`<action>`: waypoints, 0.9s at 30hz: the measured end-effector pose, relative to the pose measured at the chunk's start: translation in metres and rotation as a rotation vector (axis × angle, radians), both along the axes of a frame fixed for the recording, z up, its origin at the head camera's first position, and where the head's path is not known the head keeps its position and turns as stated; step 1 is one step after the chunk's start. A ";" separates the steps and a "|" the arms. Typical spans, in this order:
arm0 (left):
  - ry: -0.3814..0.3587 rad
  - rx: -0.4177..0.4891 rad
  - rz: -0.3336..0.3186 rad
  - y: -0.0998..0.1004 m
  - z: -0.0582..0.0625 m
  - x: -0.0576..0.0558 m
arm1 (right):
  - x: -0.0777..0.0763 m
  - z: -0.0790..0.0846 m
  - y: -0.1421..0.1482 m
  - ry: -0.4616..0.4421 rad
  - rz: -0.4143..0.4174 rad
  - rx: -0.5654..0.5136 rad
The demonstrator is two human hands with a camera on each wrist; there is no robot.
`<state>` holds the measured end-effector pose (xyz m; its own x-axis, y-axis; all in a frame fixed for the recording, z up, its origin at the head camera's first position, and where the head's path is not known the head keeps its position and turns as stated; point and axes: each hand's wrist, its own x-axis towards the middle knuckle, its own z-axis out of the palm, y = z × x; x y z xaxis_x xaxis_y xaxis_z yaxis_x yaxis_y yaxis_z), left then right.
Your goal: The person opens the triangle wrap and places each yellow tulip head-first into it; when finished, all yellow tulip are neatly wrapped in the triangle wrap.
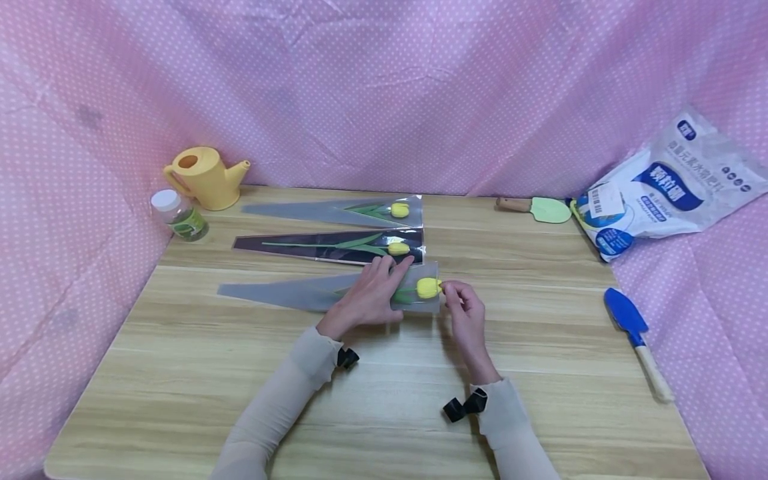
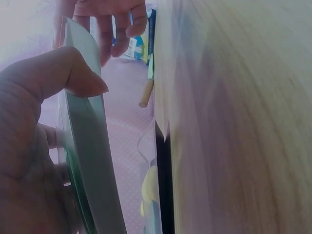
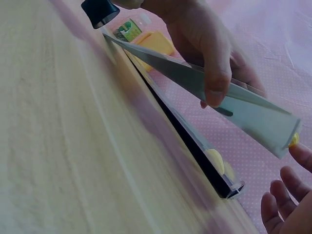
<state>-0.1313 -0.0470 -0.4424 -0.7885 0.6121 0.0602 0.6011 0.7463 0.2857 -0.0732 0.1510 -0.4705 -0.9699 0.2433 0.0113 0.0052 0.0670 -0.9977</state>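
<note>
A yellow tulip [image 1: 429, 288] with a green stem lies inside a tapered translucent flower sleeve [image 1: 282, 292], nearest the person of three similar ones. My left hand [image 1: 375, 293] grips this sleeve near its wide end. In the left wrist view its thumb [image 2: 80, 80] presses the pale underside, other fingers on the opposite face. The sleeve's wide end is raised off the table, as the right wrist view shows. At that end, my right hand [image 1: 467, 317] pinches the tulip's tip with thumb and index finger. Its other fingers [image 3: 278, 204] are loosely bent.
Behind lie a dark-backed sleeve [image 1: 288, 245] and a grey sleeve [image 1: 300, 211], each with a yellow tulip. Back left stand a yellow watering can [image 1: 210, 180] and a lidded jar [image 1: 187, 223]. Rightward are a green trowel [image 1: 549, 210], a fertilizer bag [image 1: 672, 187] and a blue trowel [image 1: 627, 317].
</note>
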 end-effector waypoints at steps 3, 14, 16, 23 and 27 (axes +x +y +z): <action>0.007 -0.001 -0.004 0.000 0.000 0.000 | 0.002 0.000 0.000 0.006 0.048 0.035; -0.005 -0.012 0.000 -0.001 0.000 0.000 | 0.005 0.000 -0.004 -0.022 0.190 0.037; -0.008 -0.013 0.002 -0.001 0.000 0.000 | 0.005 0.000 -0.004 -0.033 0.213 0.037; -0.030 -0.025 0.012 -0.002 -0.001 -0.001 | 0.005 -0.001 -0.004 -0.102 0.320 0.025; -0.068 -0.032 0.021 -0.004 -0.003 -0.003 | 0.004 -0.001 -0.006 -0.104 0.288 0.038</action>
<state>-0.1348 -0.0507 -0.4454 -0.8029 0.5960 -0.0135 0.5650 0.7681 0.3013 -0.0692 0.1448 -0.4712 -0.9953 -0.0410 -0.0874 0.0821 0.1176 -0.9897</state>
